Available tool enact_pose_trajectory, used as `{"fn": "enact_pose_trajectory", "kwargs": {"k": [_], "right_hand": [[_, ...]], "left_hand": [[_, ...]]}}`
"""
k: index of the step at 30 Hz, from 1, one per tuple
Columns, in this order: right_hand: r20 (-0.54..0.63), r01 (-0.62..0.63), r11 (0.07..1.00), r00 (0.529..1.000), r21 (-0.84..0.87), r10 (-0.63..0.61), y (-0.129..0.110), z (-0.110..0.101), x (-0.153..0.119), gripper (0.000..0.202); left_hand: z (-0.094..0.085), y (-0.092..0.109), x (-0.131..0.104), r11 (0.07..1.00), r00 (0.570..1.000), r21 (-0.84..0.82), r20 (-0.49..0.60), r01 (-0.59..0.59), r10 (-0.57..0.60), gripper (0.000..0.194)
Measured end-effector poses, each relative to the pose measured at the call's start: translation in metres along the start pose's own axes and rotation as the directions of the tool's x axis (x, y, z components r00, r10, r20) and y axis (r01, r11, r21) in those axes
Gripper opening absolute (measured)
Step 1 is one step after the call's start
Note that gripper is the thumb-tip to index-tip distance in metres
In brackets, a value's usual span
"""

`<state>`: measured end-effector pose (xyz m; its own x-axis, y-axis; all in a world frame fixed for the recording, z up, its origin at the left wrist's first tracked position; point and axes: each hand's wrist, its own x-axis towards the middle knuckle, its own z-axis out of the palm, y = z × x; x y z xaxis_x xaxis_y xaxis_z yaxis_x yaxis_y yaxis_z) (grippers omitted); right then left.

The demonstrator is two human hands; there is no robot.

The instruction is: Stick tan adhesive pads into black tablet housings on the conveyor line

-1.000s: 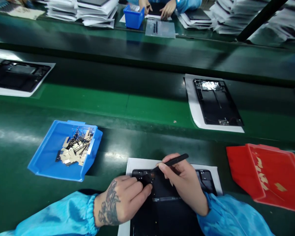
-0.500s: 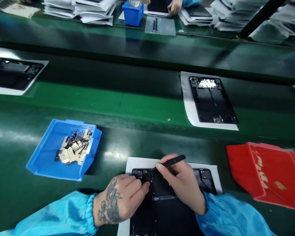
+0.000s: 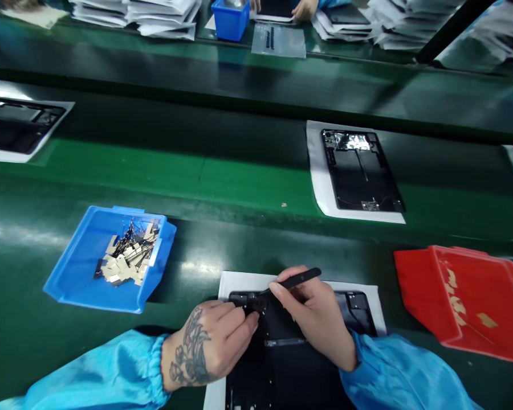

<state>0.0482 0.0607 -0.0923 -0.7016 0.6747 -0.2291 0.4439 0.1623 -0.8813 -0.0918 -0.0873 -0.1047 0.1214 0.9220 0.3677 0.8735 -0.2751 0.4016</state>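
In front of me a black tablet housing (image 3: 299, 373) with its inside facing up lies on a white sheet (image 3: 231, 280). My right hand (image 3: 314, 319) is closed around slim black tweezers (image 3: 301, 278), their tip pointing left into the housing's upper left corner. By that same corner rests my left hand (image 3: 216, 341), fingers curled and pressed together at the housing. Whatever its fingertips pinch, if anything, is hidden. A blue bin (image 3: 77, 262) left of my hands contains small beige pieces with dark leads (image 3: 130, 256).
To the right stands a red bin (image 3: 491, 302) with some yellowish scraps. Beyond, a green belt (image 3: 239, 182) carries tablet housings on sheets, one (image 3: 363, 176) right of centre, another (image 3: 17, 125) far left. Across it are another person's hands (image 3: 304, 10), a small blue box (image 3: 229, 21) and stacked sheets (image 3: 160, 17).
The tablet housings on the belt have shifted slightly left. My hands stay nearly in place at the housing's corner, the tweezers still in my right hand.
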Motion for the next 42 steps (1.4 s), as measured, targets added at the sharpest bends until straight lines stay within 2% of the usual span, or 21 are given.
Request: {"fn": "enact_pose_trajectory", "kwargs": {"k": [9,17,30,33,36,39,42], "right_hand": [[0.001,-0.003,1.000,1.000,-0.001,0.003,-0.0002,0.0011,0.0016,0.010],[-0.001,0.009,1.000,1.000,0.004,-0.009,0.0014,0.0007,0.0005,0.010],[0.001,0.025,1.000,1.000,-0.019,-0.025,-0.0008,0.0010,-0.0006,0.009],[-0.012,0.098,0.991,0.995,-0.091,-0.100,-0.0021,0.0006,-0.0011,0.009],[0.003,0.237,0.953,0.970,-0.189,-0.241,-0.0022,-0.0002,-0.0019,0.009],[0.013,0.399,0.890,0.913,-0.218,-0.407,0.0001,-0.0010,-0.0036,0.007],[-0.021,0.502,0.833,0.854,-0.234,-0.520,0.0021,-0.0031,-0.0054,0.005]], "left_hand": [[-0.0010,0.0004,0.0010,1.000,1.000,0.025,0.005,0.000,0.000,0.017],[-0.0015,0.0012,0.0009,0.992,0.997,0.101,-0.007,0.074,-0.074,0.025],[0.0018,0.0051,0.0007,0.972,0.994,0.213,0.019,0.098,-0.104,0.031],[0.0028,0.0061,0.0007,0.971,0.994,0.218,0.027,0.097,-0.105,0.032],[0.0029,0.0064,-0.0002,0.969,0.994,0.230,0.033,0.095,-0.105,0.032],[0.0026,0.0063,-0.0007,0.967,0.993,0.236,0.039,0.100,-0.112,0.033],[0.0024,0.0063,-0.0006,0.965,0.992,0.240,0.038,0.106,-0.119,0.032]]}}
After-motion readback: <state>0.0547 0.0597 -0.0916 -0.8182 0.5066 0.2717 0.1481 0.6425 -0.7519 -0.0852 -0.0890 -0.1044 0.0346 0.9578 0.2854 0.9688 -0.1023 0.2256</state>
